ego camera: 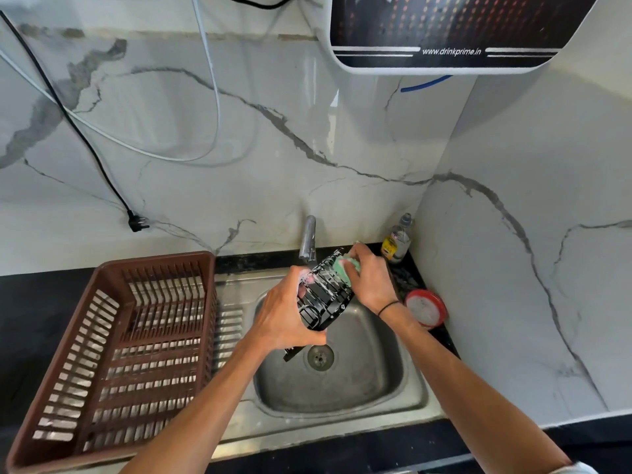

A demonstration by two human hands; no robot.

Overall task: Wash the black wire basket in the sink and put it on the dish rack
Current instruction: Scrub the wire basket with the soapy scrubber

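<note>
The black wire basket (325, 295) is tilted on its side above the steel sink (369, 388), streaked with white foam. My left hand (284, 316) grips it from the left, fingers curled round its lower rim. My right hand (371, 278) holds a green sponge (350, 265) pressed against the basket's upper end, just below the tap (307, 241). The brown plastic dish rack (116, 354) stands on the counter left of the sink with nothing in it.
A dish-soap bottle (396, 241) stands in the back right corner. A red-rimmed round container (427, 307) sits at the sink's right edge. A black plug (136, 224) and cables hang on the marble wall; a water purifier (444, 29) is mounted above.
</note>
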